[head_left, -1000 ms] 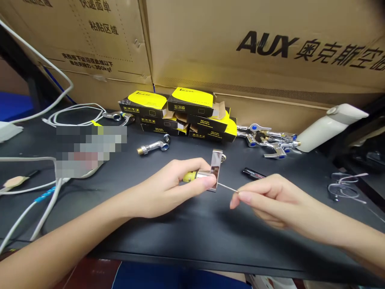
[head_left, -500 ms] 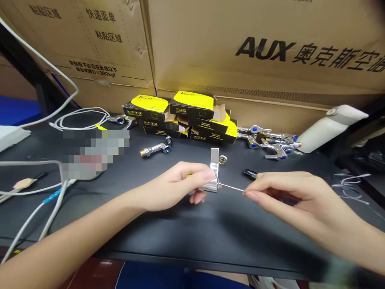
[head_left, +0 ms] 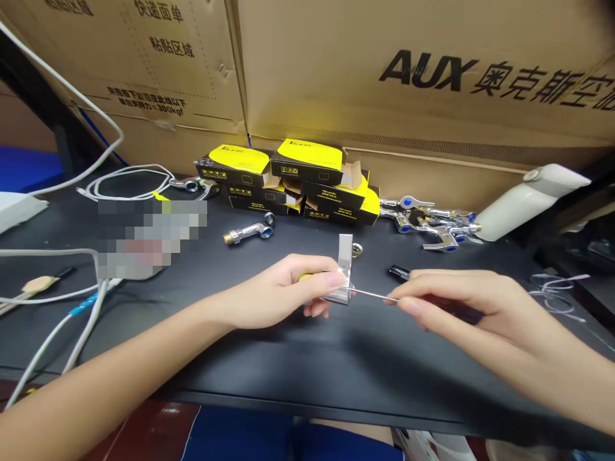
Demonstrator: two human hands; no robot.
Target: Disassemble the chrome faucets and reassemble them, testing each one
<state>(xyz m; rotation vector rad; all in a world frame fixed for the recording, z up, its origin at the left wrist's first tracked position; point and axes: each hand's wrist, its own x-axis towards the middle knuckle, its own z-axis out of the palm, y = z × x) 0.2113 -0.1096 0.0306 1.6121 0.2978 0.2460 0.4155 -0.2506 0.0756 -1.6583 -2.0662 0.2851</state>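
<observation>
From the head camera, the left hand sits over the black table with its fingers curled closed around a chrome tap body, which has a yellow end poking out beside the fingers and a flat, shiny metal handle standing up past the fingertips. The right hand is closed too, pinching a thin screwdriver with a dark handle lying along the palm side, and its bright metal shaft runs level to the chrome tap body, its tip touching or just beside it; the exact contact is hidden. Just beyond the flat handle, a small metal ring lies on the table, and a short black stick lies just behind the right hand's fingers. Farther back sits a chrome elbow fitting with a brass end, in front of a stack of black and yellow boxes. To the right lies a heap of chrome taps with blue marks, next to a white bottle. White cables curl on the left, beside a blurred patch, and large cardboard cartons stand along the back.
</observation>
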